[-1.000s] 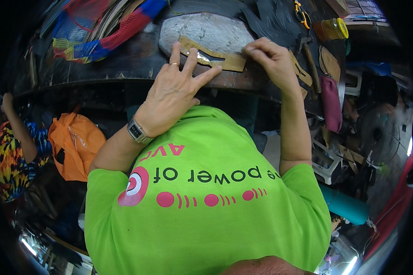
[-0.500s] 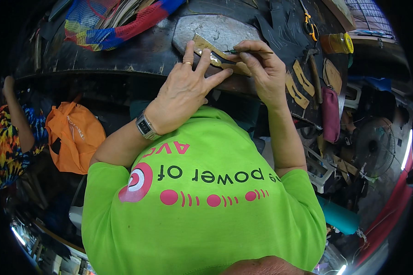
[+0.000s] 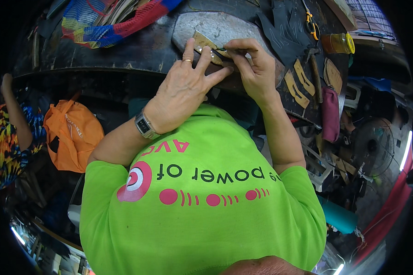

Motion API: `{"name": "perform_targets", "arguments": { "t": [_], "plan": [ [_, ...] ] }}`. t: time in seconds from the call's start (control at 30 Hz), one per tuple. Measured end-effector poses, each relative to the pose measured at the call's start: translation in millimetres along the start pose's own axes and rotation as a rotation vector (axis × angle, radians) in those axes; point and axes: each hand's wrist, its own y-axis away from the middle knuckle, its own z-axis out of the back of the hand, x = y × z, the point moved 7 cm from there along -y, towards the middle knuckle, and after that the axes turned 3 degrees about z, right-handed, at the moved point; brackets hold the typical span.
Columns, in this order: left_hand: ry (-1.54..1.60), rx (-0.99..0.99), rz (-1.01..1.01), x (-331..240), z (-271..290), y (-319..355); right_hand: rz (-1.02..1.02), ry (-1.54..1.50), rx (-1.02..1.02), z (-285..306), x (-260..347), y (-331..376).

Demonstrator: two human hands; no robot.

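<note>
My left hand (image 3: 184, 87) lies flat on a tan cardboard pattern piece (image 3: 202, 41), pressing it onto a grey stone slab (image 3: 225, 25) on the dark workbench (image 3: 137, 50). A ring is on one finger and a wristwatch (image 3: 145, 125) on the wrist. My right hand (image 3: 252, 64) pinches a thin dark pen-like tool (image 3: 231, 49) whose tip touches the pattern's edge just beside my left fingers. The pattern's lower part is hidden under both hands.
More tan pattern pieces (image 3: 294, 85), black cut sheets (image 3: 280, 27), scissors (image 3: 311, 23), a yellow-lidded jar (image 3: 337, 43) and a maroon pouch (image 3: 330, 114) lie at right. A coloured net bag (image 3: 101, 23) sits far left. An orange bag (image 3: 71, 133) and another person's arm (image 3: 13, 110) are at left.
My right hand has slid left along the pattern to meet my left fingers, and now holds the thin tool against the piece. The left hand has stayed pressed on it.
</note>
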Motion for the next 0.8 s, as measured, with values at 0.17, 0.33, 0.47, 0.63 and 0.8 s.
{"name": "perform_targets", "arguments": {
  "t": [0.17,0.33,0.47,0.63,0.8],
  "plan": [
    [0.016,0.002,-0.003,0.4,0.1,0.1,0.006,0.204,-0.090,20.0,14.8,10.5],
    [0.012,0.002,-0.003,-0.5,0.1,0.7,-0.111,0.166,-0.065,27.7,12.0,10.0],
    [0.013,-0.007,-0.007,-0.4,-0.6,-0.1,-0.159,-0.163,-0.135,17.8,4.0,9.0],
    [0.006,-0.018,-0.007,-0.4,-0.5,0.4,-0.250,-0.279,-0.165,4.6,-11.5,8.5],
    [0.007,-0.014,-0.002,-0.4,-1.1,0.4,-0.181,-0.231,-0.148,-0.3,-9.6,4.3]
  ]
}}
